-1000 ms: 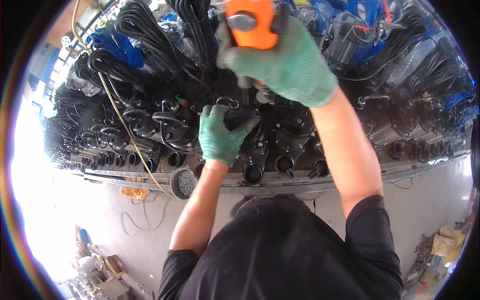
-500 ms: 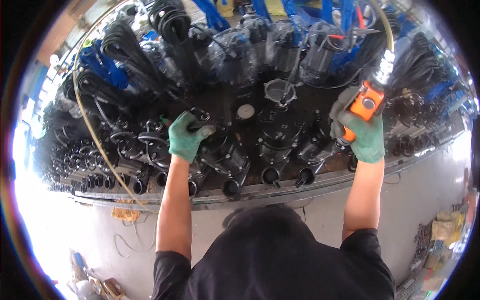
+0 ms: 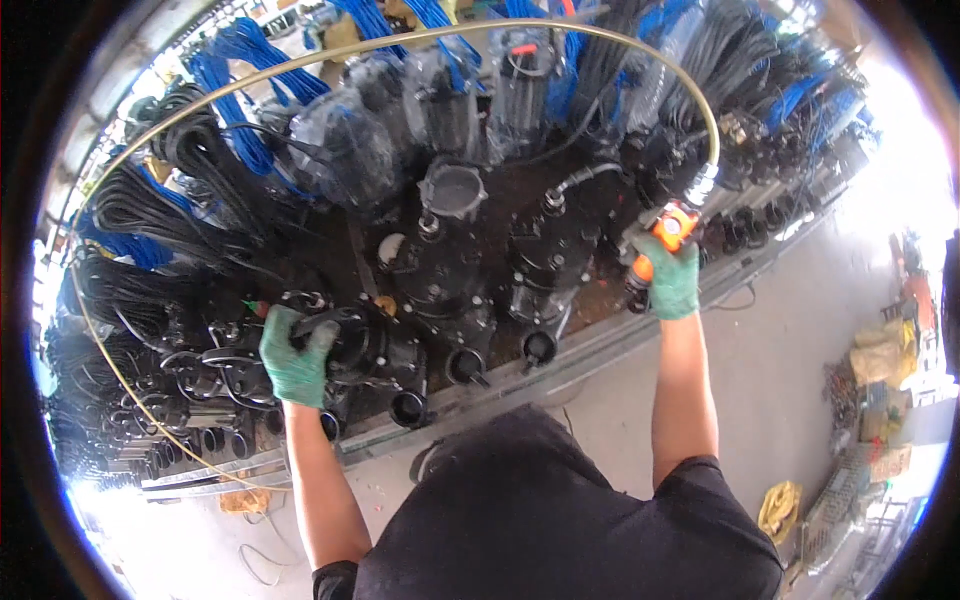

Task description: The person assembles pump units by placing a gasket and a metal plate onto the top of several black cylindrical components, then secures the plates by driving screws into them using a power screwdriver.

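Gloves: left hand [image 3: 297,357] grips black pump [image 3: 372,345]; right hand [image 3: 668,282] grips orange tool [image 3: 668,232]

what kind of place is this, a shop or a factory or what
Most likely a pump workshop or factory yard. Rows of black pumps with coiled black and blue cables crowd a low platform, and the right hand holds an orange air tool on a long hose.

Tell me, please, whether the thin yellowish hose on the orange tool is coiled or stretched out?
Stretched out: the yellowish hose sweeps in one wide arc from the orange tool over the pumps.
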{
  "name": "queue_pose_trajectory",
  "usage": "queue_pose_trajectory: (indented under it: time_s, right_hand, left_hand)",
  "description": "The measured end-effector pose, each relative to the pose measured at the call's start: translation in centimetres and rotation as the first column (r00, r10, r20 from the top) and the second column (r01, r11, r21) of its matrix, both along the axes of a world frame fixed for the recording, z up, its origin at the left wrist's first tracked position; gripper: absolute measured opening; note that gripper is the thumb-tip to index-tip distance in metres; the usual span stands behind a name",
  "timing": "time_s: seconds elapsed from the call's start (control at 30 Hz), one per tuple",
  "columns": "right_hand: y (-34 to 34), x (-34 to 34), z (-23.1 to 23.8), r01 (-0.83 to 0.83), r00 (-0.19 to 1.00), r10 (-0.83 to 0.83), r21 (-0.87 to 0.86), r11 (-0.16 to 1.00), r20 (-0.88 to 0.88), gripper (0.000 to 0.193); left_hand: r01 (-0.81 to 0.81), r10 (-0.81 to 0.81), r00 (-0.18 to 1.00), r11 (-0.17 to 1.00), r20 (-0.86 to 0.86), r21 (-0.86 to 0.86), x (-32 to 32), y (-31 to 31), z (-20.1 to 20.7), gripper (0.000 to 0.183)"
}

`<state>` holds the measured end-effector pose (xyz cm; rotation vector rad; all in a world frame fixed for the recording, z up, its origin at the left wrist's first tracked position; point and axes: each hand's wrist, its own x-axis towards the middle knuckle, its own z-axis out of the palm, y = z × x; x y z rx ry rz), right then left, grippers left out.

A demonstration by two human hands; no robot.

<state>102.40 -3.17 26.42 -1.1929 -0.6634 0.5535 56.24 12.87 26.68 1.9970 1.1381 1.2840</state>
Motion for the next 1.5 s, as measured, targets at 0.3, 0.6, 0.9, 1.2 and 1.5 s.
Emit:
queue_pose_trajectory:
  time_s: [0.3, 0.6, 0.9, 1.2, 1.5]
  right_hand:
    - [1.4, 3.1, -18.2, 0.128, 0.974, -0.151, -0.144, 0.981, -0.169, 0.028]
    - [2.6, 3.1, -24.1, 0.105, 0.947, -0.18, -0.275, 0.956, -0.265, 0.035]
    - [3.4, 4.7, -24.4, -0.135, 0.937, -0.015, -0.401, 0.906, -0.349, 0.043]
    - [4.5, 3.8, -30.0, -0.135, 0.945, 0.029, -0.309, 0.942, -0.324, 0.048]
    - [-0.6, 3.3, -28.7, -0.114, 0.943, -0.014, -0.361, 0.926, -0.332, 0.048]
  left_hand:
    - [-0.065, 0.066, 0.997, 0.998, -0.04, 0.026, -0.1, -0.1, -0.4, 0.052]
    - [-0.142, 0.142, 0.99, 0.99, -0.011, 0.017, 0.6, -0.6, -0.6, 0.066]
    - [-0.164, 0.166, 0.986, 0.984, -0.021, 0.075, 0.5, -0.2, -1.3, 0.07]
    - [-0.218, 0.219, 0.972, 0.976, -0.08, 0.016, -0.3, -1.6, 0.0, 0.066]
    - [-0.54, 0.543, 0.839, 0.828, -0.023, -0.15, -10.2, -12.0, -0.8, 0.023]
